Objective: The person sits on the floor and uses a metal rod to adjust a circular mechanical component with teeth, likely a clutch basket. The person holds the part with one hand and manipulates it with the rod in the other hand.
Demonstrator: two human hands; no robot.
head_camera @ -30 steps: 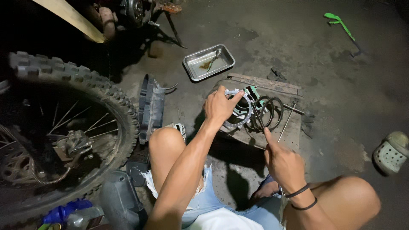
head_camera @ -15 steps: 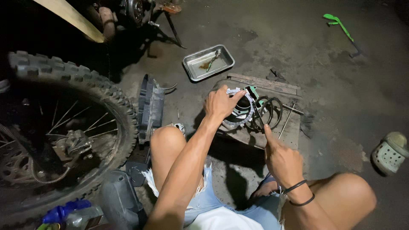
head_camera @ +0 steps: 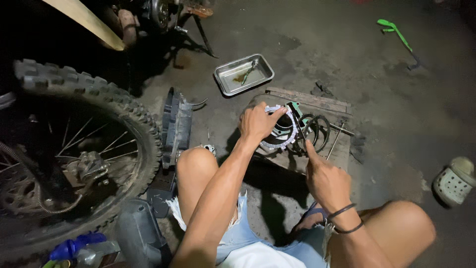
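Observation:
I squat over a wooden board on the concrete floor. My left hand grips the top edge of a stack of toothed ring plates lying on the board. My right hand hovers just below and right of the stack, index finger pointing toward dark ring plates and a green-handled tool. Two black bands circle the right wrist. Whether the right fingertip touches a ring is not clear.
A knobby motorcycle wheel fills the left. A dark plastic part stands beside it. A metal tray with oily residue and a small tool sits beyond the board. A green tool lies far right; a pale clog at right edge.
My left hand stays on the ring stack with only a slight shift. My right hand has edged a little up toward the rings.

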